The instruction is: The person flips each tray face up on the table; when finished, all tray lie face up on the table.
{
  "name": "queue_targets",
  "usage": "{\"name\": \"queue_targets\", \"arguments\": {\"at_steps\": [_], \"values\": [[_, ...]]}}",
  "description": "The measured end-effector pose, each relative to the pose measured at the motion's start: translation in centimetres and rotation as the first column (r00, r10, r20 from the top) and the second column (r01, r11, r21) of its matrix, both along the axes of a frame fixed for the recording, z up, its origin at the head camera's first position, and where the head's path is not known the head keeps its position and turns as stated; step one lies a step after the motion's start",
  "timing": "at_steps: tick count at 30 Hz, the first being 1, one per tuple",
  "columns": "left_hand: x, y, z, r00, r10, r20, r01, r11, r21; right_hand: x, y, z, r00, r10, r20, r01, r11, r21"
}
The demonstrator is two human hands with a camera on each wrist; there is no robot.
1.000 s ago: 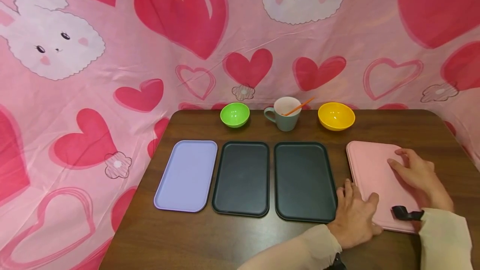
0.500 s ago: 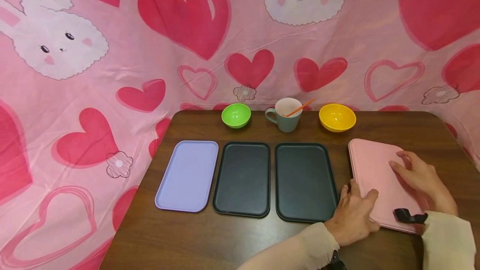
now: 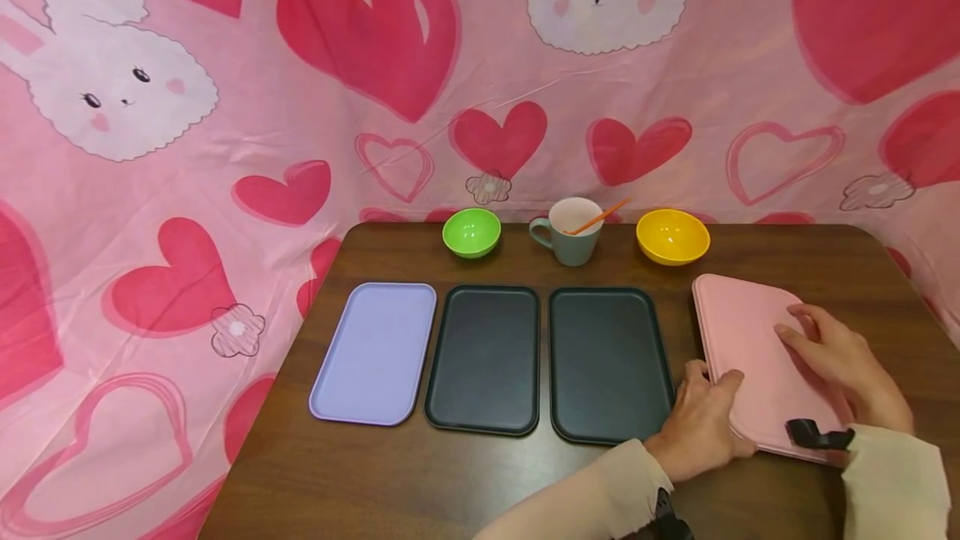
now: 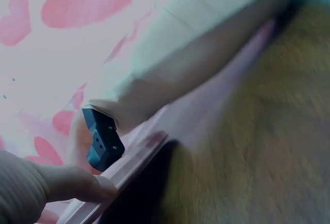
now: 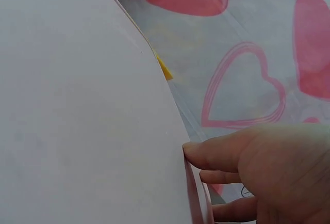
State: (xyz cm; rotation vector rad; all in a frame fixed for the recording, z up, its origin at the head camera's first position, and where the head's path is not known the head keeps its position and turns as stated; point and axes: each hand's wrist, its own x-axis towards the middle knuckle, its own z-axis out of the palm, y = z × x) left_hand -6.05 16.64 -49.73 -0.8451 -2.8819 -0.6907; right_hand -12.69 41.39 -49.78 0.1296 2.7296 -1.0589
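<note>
A pink tray (image 3: 757, 340) with rounded corners lies at the right of the table in the head view. Its left side is tilted up, and its edge shows more than one layer. My left hand (image 3: 701, 423) grips the near left corner, thumb at the near edge and fingers at the left side. On the opposite side, my right hand (image 3: 847, 361) holds the right edge. The right wrist view shows that thumb on the rim of the pink tray (image 5: 93, 100), other fingers beyond the edge. In the left wrist view, dark shadow lies below the tray's edge (image 4: 131, 167).
Left of the pink tray lie two black trays (image 3: 611, 365) (image 3: 483, 361) and a lilac tray (image 3: 375, 352). Along the table's back stand a green bowl (image 3: 471, 233), a mug (image 3: 573, 244) holding an orange stick (image 3: 600, 217), and a yellow bowl (image 3: 672, 237). A heart-patterned cloth (image 3: 487, 65) hangs behind.
The left side of the pink tray has risen a little. My left hand has shifted slightly, its fingers now closer round the left edge. My right hand stays at the right edge.
</note>
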Motion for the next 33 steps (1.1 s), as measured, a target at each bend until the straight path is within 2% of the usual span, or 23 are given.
{"name": "queue_targets", "arguments": {"at_steps": [4, 8, 11, 15, 23, 28, 33], "values": [[0.1, 0.2, 0.3, 0.999, 0.044, 0.010, -0.044, 0.999, -0.013, -0.1, -0.1, 0.1, 1.000, 0.005, -0.008, -0.005, 1.000, 0.026], [0.2, 0.4, 0.6, 0.995, 0.095, 0.008, -0.095, 0.995, -0.037, -0.1, -0.1, 0.6, 0.999, 0.030, 0.038, -0.031, 0.999, 0.025], [0.2, 0.4, 0.8, 0.995, 0.102, 0.009, -0.102, 0.994, -0.042, 0.1, -0.2, 1.0, 0.996, 0.050, 0.071, -0.053, 0.998, 0.032], [0.1, 0.3, 1.0, 0.995, 0.095, 0.008, -0.094, 0.995, -0.038, 0.3, -0.4, 1.4, 0.995, 0.076, 0.069, -0.081, 0.994, 0.068], [-0.4, -0.3, 1.6, 0.999, 0.042, -0.030, -0.043, 0.998, -0.035, 0.6, -1.6, 2.2, 0.990, 0.138, 0.001, -0.137, 0.985, 0.107], [-0.8, -0.6, 2.0, 1.000, 0.017, -0.027, -0.017, 1.000, -0.022, 0.9, -2.3, 3.0, 0.986, 0.166, 0.010, -0.166, 0.980, 0.109], [-1.0, -0.7, 2.2, 1.000, 0.006, -0.018, -0.006, 1.000, -0.018, 1.2, -2.9, 3.5, 0.979, 0.198, -0.048, -0.191, 0.975, 0.114]]}}
